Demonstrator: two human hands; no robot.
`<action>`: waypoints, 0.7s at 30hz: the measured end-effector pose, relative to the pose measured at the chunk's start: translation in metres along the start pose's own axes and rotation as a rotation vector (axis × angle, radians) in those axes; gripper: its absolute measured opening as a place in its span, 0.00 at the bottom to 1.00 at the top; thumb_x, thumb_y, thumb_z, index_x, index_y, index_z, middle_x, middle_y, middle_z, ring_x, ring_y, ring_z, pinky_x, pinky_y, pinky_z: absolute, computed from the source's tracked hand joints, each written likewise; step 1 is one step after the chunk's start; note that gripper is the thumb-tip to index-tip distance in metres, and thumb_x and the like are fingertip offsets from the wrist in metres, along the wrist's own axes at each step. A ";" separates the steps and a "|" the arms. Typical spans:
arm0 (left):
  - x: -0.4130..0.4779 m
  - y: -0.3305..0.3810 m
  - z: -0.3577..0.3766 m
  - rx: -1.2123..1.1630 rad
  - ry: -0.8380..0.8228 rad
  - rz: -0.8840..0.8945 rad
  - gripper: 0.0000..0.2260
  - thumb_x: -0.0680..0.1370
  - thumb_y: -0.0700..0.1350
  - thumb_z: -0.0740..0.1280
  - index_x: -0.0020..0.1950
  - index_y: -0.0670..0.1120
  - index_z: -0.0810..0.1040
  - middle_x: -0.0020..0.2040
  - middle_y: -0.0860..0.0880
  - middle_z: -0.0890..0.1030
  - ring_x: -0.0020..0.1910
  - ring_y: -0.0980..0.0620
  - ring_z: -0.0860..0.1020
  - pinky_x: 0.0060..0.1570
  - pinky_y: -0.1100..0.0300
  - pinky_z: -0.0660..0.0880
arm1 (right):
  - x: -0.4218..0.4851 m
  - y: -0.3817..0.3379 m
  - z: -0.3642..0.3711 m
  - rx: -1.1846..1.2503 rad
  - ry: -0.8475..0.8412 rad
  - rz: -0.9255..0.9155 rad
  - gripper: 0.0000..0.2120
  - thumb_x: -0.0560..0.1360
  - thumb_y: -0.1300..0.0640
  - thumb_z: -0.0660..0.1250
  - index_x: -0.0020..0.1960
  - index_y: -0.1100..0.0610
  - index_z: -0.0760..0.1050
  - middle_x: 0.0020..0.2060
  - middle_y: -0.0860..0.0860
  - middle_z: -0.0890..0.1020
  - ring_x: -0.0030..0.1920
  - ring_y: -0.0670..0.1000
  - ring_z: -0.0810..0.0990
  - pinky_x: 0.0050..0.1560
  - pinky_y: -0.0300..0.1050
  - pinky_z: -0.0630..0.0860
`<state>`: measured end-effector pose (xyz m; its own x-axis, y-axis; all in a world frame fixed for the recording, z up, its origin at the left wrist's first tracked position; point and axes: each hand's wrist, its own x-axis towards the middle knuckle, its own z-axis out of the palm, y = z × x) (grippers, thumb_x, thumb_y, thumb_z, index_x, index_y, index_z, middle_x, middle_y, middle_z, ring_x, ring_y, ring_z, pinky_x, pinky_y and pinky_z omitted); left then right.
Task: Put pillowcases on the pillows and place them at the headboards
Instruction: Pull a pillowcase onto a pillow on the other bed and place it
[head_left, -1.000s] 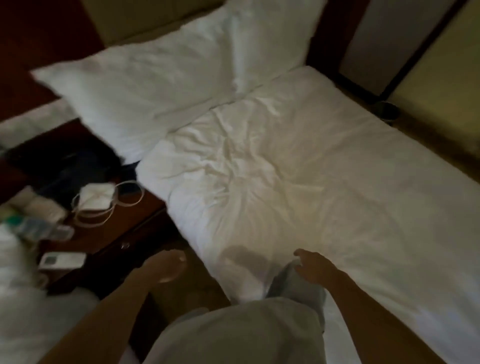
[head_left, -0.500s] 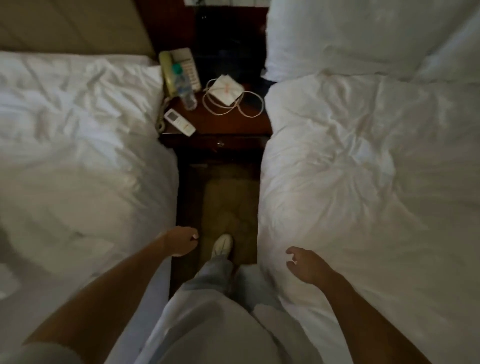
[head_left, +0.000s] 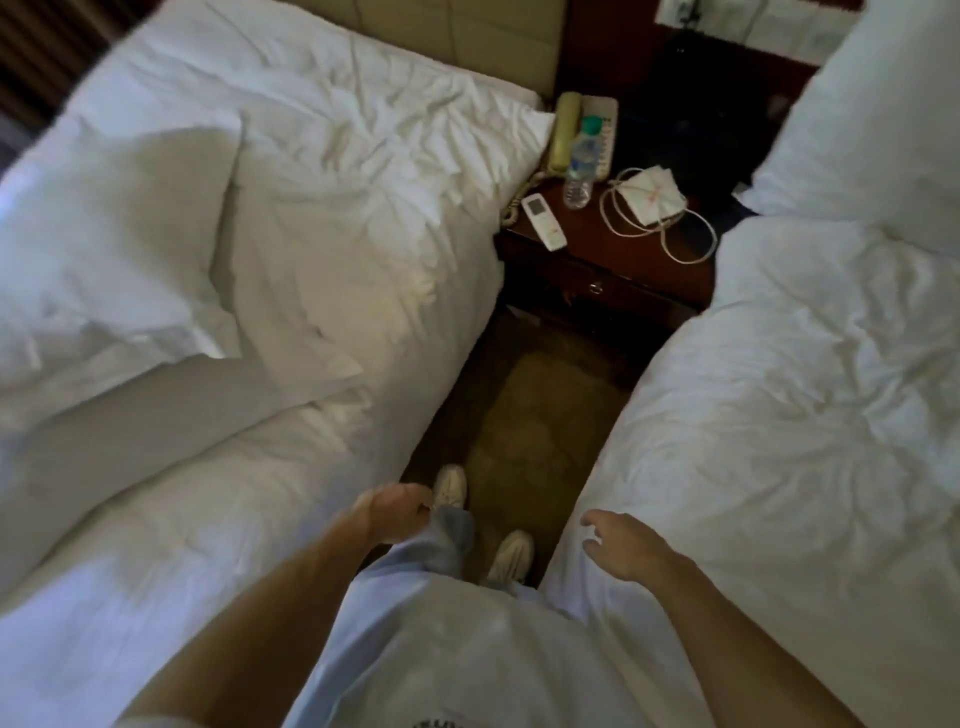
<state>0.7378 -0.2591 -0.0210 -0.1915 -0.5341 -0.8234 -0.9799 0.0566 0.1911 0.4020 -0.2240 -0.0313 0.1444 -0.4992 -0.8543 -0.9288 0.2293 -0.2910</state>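
Far left of the nightstand (head_left: 623, 306), on the left bed (head_left: 363, 171), a pillow (head_left: 119, 244) lies loose, well short of the headboard (head_left: 447, 47). Closer to the nightstand lies a flat white cloth (head_left: 311, 364) (maybe a pillowcase, cannot tell). My left hand (head_left: 397, 512) hangs nearer me than the nightstand, by my trouser leg, fingers loosely curled, nothing in them. My right hand (head_left: 621, 545) hangs at the edge of the right bed (head_left: 805, 415), fingers spread and relaxed, empty. Right of the nightstand, a second pillow (head_left: 857, 130) sits at that bed's head end. The left pillow looks next to do. I judge it light, soft, bulky and floppy. Pinched by one corner it would sag, so take both corners of a short end, one per hand.
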 end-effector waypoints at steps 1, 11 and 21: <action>-0.005 -0.007 0.001 -0.015 0.016 -0.020 0.16 0.82 0.50 0.57 0.68 0.52 0.74 0.64 0.50 0.78 0.60 0.50 0.77 0.58 0.57 0.73 | 0.003 -0.007 -0.005 -0.020 0.004 -0.002 0.21 0.82 0.51 0.58 0.74 0.52 0.64 0.71 0.53 0.71 0.68 0.53 0.72 0.67 0.44 0.69; -0.021 -0.115 -0.020 -0.287 0.167 -0.173 0.15 0.82 0.50 0.57 0.66 0.51 0.75 0.63 0.49 0.79 0.59 0.48 0.78 0.60 0.54 0.74 | 0.069 -0.126 -0.073 -0.298 0.011 -0.066 0.22 0.81 0.50 0.61 0.74 0.48 0.63 0.71 0.50 0.72 0.69 0.53 0.72 0.66 0.49 0.73; -0.017 -0.283 -0.106 -0.654 0.378 -0.364 0.17 0.80 0.55 0.60 0.66 0.50 0.76 0.62 0.48 0.81 0.58 0.47 0.80 0.59 0.54 0.75 | 0.164 -0.371 -0.138 -0.545 0.002 -0.252 0.23 0.79 0.48 0.61 0.73 0.48 0.66 0.68 0.50 0.74 0.66 0.53 0.74 0.64 0.51 0.73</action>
<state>1.0239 -0.3551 -0.0045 0.2760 -0.6777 -0.6816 -0.7251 -0.6123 0.3151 0.7231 -0.5063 -0.0046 0.3824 -0.4840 -0.7871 -0.9074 -0.3574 -0.2211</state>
